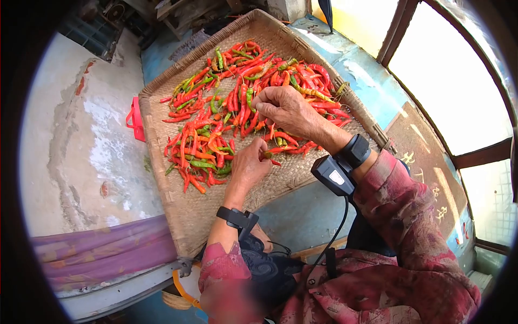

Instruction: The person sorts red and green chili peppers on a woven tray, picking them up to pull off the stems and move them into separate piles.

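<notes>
Red, orange and green chili peppers (197, 146) lie in loose heaps on a large woven tray (216, 213). My left hand (251, 164) is closed over the near part of the heap, and a chili pepper (275, 162) pokes out beside its curled fingers. Higher up, my right hand (286, 110) hovers over the middle of the peppers with thumb and fingers pinched together. A green chili pepper (249, 99) is right beside its fingertips; whether the pinch holds anything is hidden.
The tray has a raised rim (342, 70). On its left are a pink plastic object (136, 120), a worn wall (97, 140) and purple cloth (108, 251). Windows (448, 59) stand on the right, above a brown board (426, 156) on the blue floor.
</notes>
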The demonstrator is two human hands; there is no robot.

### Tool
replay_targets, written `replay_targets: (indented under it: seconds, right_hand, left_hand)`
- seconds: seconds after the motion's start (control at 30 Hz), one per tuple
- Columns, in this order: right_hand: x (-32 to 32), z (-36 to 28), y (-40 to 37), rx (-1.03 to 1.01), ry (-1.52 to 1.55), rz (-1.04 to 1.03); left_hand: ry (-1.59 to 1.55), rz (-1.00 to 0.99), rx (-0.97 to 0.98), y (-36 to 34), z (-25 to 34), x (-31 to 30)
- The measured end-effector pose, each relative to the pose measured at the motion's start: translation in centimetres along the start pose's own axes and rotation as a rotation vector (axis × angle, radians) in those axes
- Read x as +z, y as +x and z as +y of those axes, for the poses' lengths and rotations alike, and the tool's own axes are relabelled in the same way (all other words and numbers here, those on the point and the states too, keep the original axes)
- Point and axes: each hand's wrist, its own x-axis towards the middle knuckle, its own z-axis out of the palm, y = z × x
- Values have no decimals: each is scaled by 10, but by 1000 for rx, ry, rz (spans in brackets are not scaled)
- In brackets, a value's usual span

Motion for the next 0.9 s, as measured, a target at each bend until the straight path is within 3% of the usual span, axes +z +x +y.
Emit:
replay_targets:
  seconds: [0.07, 0.17, 0.2, 0.27, 0.3, 0.43, 0.53, 0.6, 0.67, 0.7, 0.8, 0.9]
  right_hand:
    - [2, 2, 0, -7, -8, 9]
    - [8, 3, -3, -73, -149, -17]
    - [11, 5, -4, -75, -147, -19]
    - [21, 16, -5, -93, -359, -189]
    - [27, 22, -7, -173, -485, -93]
    - [39, 15, -9, -194, -524, 59]
    - [39, 10, -5, 162, -298, -77]
    - [47, 29, -1, 48, -269, -52]
    - [52, 31, 3, 299, -21, -263]
    - [52, 23, -1, 266, 118, -291]
    - [52, 20, 2, 351, -23, -260]
    - [52, 21, 3, 191, -183, -177]
  left_hand:
    - [-130, 80, -17, -3, -10, -9]
    - [-621, 102, -145, -4, -30, -21]
    - [-620, 105, -147, -7, -27, -28]
    - [-928, 156, -301, -13, -20, -43]
    - [-1009, 193, -281, -14, -18, -46]
    - [-1236, 286, -279, -13, -33, -44]
    - [-1376, 304, -238, -13, -24, -45]
    - [-1383, 281, -237, -13, -17, -40]
    - [-1286, 124, -132, -10, -15, -33]
    - [-1207, 159, -164, -12, -6, -32]
    - [-1067, 112, -168, -8, -12, -30]
    - [-801, 175, -213, -9, -15, -34]
